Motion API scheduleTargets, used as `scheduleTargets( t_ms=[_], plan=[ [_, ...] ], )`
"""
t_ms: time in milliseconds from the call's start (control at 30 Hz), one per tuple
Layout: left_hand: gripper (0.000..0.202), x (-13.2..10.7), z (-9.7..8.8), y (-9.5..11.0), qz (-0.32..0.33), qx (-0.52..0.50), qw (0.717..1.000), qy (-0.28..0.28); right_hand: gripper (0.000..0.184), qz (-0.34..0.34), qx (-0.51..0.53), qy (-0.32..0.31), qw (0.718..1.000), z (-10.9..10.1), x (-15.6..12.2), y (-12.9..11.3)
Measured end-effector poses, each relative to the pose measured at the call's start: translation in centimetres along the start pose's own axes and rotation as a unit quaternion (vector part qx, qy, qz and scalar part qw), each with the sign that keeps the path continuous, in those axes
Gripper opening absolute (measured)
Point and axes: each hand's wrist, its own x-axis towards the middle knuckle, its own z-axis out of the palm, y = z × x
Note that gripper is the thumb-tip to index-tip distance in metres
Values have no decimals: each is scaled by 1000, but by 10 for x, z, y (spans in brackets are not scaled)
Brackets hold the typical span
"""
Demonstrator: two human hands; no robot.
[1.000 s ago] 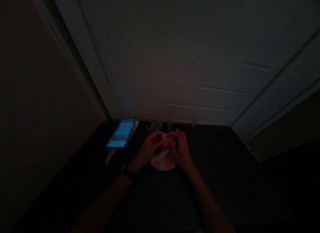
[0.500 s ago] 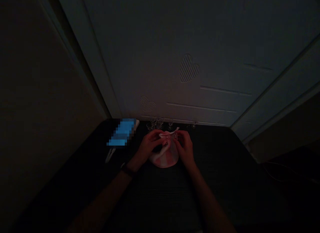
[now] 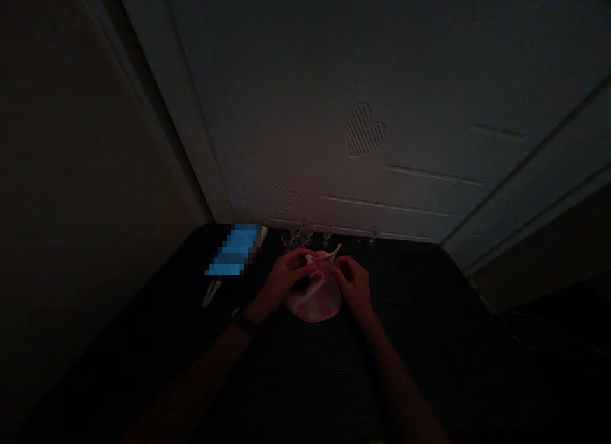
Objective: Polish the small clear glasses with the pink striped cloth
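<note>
A soft pink and white cloth pouch (image 3: pixel 316 299) is pinched between both hands, left hand (image 3: pixel 284 282) and right hand (image 3: pixel 356 287), mid-frame, on the dark tabletop (image 3: pixel 429 342).

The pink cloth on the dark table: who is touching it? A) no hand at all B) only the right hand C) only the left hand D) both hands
D: the left hand and the right hand both grip the pink cloth, one at each side, on the dark table.
</note>
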Motion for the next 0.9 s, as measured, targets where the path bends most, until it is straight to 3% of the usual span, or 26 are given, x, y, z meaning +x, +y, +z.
scheduleTargets(
  t_ms=[200, 333, 633, 800, 900],
  plan=[
    [33, -1, 4, 1, -9, -16, 1000, 2, 16, -7, 11, 8, 1000, -2, -1, -4],
    [33, -1, 1, 0, 4, -22, 999, 27, 36, -35, 34, -3, 999, -1, 0, -4],
    [32, -2, 5, -3, -9, -19, 1000, 20, 29, -71, -20, -2, 997, -2, 1, 4],
    [32, -1, 6, 1, -8, -18, 1000, 10, 16, -70, -64, -19, 995, -4, -1, 2],
    [31, -1, 7, 3, -2, -11, 1000, 8, 21, -66, -110, -12, 992, -4, -2, 3]
  ],
)
